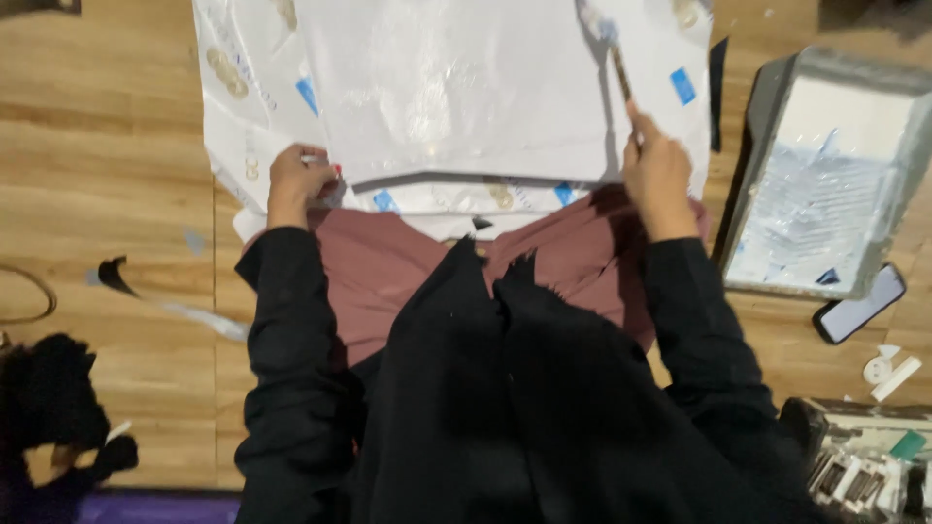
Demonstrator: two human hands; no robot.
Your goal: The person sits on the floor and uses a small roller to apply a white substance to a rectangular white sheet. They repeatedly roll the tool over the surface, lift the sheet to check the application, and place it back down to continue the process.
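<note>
My right hand (658,173) grips a thin paintbrush (614,60) whose bristled tip rests on a white board (456,87) lying on the floor in front of me. My left hand (299,182) pinches the near left corner of that board, fingers closed on its edge. The board lies on white protective sheets (248,87) with small blue and gold marks. My knees in dusky pink cloth and my black sleeves fill the lower middle of the view.
A grey paint tray (825,165) lined with clear plastic and white paint sits at right. A dark phone (860,303) lies beside it. Small white bits (888,369) and a box of tools (864,466) are lower right. Dark cloth (53,417) lies lower left on the wooden floor.
</note>
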